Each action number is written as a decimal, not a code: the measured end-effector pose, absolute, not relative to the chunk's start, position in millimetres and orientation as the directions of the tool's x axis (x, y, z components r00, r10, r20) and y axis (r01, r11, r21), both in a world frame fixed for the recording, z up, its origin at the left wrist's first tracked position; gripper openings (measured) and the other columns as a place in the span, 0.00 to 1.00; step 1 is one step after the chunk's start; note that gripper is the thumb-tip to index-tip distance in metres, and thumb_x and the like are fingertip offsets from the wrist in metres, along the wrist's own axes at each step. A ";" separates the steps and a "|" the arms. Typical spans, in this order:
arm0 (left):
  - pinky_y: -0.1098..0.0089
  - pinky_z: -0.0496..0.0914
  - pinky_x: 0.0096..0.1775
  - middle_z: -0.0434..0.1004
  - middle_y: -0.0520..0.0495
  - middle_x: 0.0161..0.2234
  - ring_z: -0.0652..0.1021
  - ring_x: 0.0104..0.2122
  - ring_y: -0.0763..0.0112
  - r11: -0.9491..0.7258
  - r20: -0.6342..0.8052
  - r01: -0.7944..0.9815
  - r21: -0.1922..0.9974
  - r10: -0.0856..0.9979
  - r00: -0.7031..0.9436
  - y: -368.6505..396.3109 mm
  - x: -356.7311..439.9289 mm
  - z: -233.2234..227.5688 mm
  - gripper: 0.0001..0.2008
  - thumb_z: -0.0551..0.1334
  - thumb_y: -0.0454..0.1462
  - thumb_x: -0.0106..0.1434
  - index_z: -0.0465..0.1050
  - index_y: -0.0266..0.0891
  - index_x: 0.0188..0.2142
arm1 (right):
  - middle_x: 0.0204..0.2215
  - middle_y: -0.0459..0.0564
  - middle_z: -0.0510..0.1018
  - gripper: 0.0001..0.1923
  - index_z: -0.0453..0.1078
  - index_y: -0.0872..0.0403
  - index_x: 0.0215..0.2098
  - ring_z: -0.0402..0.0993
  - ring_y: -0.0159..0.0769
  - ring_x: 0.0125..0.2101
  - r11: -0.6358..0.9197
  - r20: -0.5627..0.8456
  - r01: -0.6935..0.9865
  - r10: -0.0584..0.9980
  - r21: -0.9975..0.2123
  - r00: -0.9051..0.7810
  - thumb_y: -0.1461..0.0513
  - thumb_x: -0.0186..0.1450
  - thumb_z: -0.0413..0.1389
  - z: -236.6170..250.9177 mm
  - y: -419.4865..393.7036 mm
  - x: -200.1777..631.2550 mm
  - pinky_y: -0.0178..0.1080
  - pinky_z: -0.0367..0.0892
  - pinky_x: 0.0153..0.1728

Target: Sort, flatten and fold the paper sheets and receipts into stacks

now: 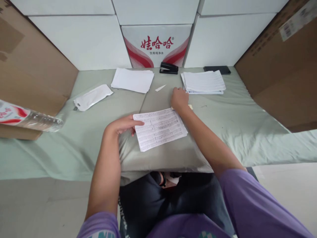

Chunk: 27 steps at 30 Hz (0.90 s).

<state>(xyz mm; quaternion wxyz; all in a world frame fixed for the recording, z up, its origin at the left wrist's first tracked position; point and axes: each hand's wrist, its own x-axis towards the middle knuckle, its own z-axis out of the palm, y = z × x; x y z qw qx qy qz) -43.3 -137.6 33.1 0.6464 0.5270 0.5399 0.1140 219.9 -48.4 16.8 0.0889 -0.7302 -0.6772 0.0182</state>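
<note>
While the left hand (pixel 123 125) lies flat, pinning the printed sheets (pixel 159 128) near the desk's (pixel 223 125) front edge, the right hand (pixel 179 98) rests past them, fingers curled, holding nothing clear. Stapling likely needs the stapler (pixel 168 68) from the back edge.

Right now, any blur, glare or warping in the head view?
Head view: soft, even light with no glare; wide-angle bending bows the cardboard walls at the edges; the plastic bottle at the left edge is smeared; print on the sheets under the left hand is too small to read.
</note>
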 end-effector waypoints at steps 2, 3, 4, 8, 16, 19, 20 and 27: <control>0.72 0.68 0.20 0.82 0.42 0.35 0.79 0.27 0.65 0.413 -0.581 0.429 0.803 0.703 0.411 -139.3 -40.7 35.3 0.19 0.71 0.41 0.53 0.79 0.38 0.44 | 0.54 0.66 0.74 0.20 0.68 0.60 0.55 0.69 0.52 0.54 -0.060 0.094 0.988 0.993 -0.145 0.074 0.71 0.67 0.46 16.2 -48.5 219.6 0.49 0.60 0.53; 0.73 0.68 0.20 0.82 0.41 0.36 0.79 0.28 0.65 0.410 -0.579 0.428 0.806 0.697 0.423 -140.2 -39.3 36.1 0.19 0.71 0.42 0.53 0.80 0.38 0.44 | 0.54 0.66 0.74 0.20 0.68 0.60 0.55 0.69 0.52 0.54 -0.058 0.097 0.989 0.993 -0.139 0.072 0.71 0.66 0.46 15.9 -48.5 219.3 0.49 0.60 0.53; 0.73 0.68 0.20 0.83 0.41 0.36 0.79 0.28 0.65 0.406 -0.576 0.425 0.809 0.693 0.435 -141.0 -38.0 36.6 0.19 0.71 0.42 0.53 0.80 0.39 0.44 | 0.54 0.66 0.74 0.20 0.68 0.60 0.55 0.69 0.52 0.54 -0.055 0.098 0.990 0.993 -0.132 0.068 0.71 0.66 0.46 15.9 -48.6 218.9 0.49 0.59 0.53; 0.73 0.70 0.20 0.82 0.42 0.37 0.80 0.30 0.64 0.392 -0.562 0.413 0.822 0.673 0.480 -143.0 -33.5 36.8 0.20 0.71 0.42 0.53 0.79 0.38 0.45 | 0.54 0.66 0.74 0.21 0.68 0.61 0.55 0.68 0.51 0.54 -0.032 0.096 0.994 0.994 -0.104 0.042 0.71 0.67 0.44 18.5 -50.4 216.3 0.49 0.58 0.53; 0.74 0.67 0.18 0.81 0.43 0.34 0.79 0.28 0.66 0.443 -0.575 0.367 0.818 0.630 0.521 -144.9 -20.1 37.5 0.22 0.73 0.42 0.51 0.76 0.36 0.45 | 0.53 0.67 0.75 0.21 0.68 0.61 0.56 0.69 0.52 0.54 0.032 0.107 0.998 0.994 -0.059 -0.026 0.71 0.71 0.40 19.8 -50.7 211.7 0.49 0.56 0.52; 0.73 0.67 0.19 0.81 0.44 0.33 0.79 0.28 0.66 0.444 -0.584 0.380 0.812 0.637 0.503 -146.1 -23.6 41.4 0.21 0.74 0.42 0.49 0.76 0.37 0.42 | 0.52 0.66 0.75 0.21 0.68 0.61 0.56 0.70 0.53 0.53 0.055 0.112 0.997 0.993 -0.047 -0.050 0.71 0.71 0.40 18.3 -49.7 212.1 0.49 0.57 0.52; 0.73 0.67 0.19 0.81 0.44 0.33 0.79 0.28 0.65 0.433 -0.577 0.384 0.815 0.655 0.488 -145.3 -27.7 42.9 0.22 0.74 0.43 0.49 0.76 0.37 0.41 | 0.53 0.66 0.75 0.21 0.68 0.61 0.56 0.70 0.52 0.53 0.058 0.106 0.997 0.993 -0.046 -0.053 0.71 0.71 0.40 18.3 -49.5 212.6 0.49 0.58 0.52; 0.72 0.70 0.33 0.82 0.46 0.36 0.80 0.39 0.64 0.181 -0.213 0.406 0.896 0.977 0.033 -104.0 -33.2 58.4 0.18 0.65 0.52 0.61 0.72 0.41 0.40 | 0.52 0.66 0.74 0.21 0.66 0.60 0.56 0.72 0.49 0.51 0.087 0.047 0.992 0.995 -0.092 -0.083 0.72 0.69 0.41 19.2 -48.6 216.5 0.45 0.63 0.48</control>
